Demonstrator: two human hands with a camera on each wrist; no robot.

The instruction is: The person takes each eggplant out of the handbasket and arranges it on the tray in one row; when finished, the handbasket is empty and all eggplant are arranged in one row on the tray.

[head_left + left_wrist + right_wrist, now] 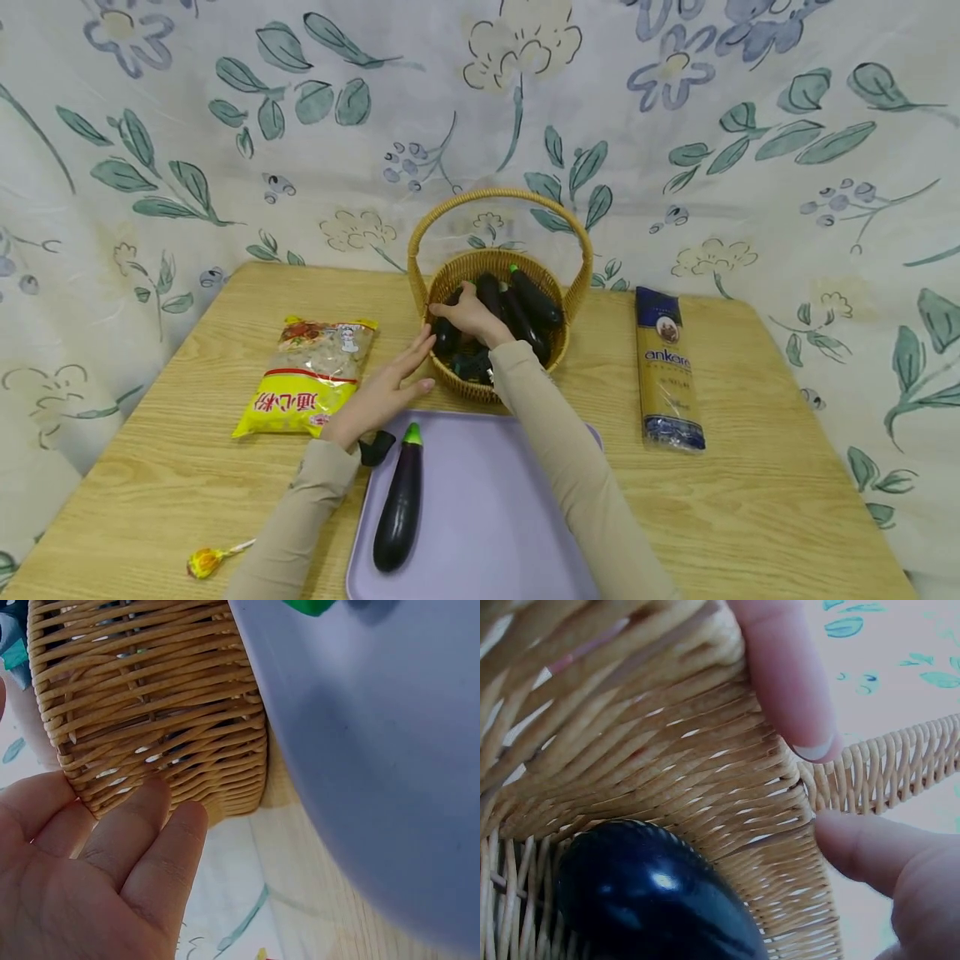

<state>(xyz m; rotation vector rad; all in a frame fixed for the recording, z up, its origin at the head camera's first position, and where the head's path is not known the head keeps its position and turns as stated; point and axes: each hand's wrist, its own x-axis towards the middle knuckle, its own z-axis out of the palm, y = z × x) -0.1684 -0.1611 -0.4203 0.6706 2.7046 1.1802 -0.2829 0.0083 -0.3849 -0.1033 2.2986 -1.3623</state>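
In the head view a wicker basket (442,385) with a tall handle holds several eggplants (534,298). My left hand (386,398) touches the basket's outer left side with fingers nearly straight. The left wrist view shows the fingers (172,855) of that hand against the weave. My right hand (480,317) reaches inside, over the left part of the basket. From the right wrist, its thumb and a finger (862,844) stand apart by the rim, and a dark eggplant (660,892) lies below them. Another eggplant (400,500) with a green stem end lies on a lilac tray (487,508).
A yellow bag of pasta (307,379) lies left of the basket, and a long blue-and-gold pasta packet (667,375) lies to its right. A lollipop (206,561) is near the left forearm. Behind the wooden table (765,483) hangs a floral cloth (660,158).
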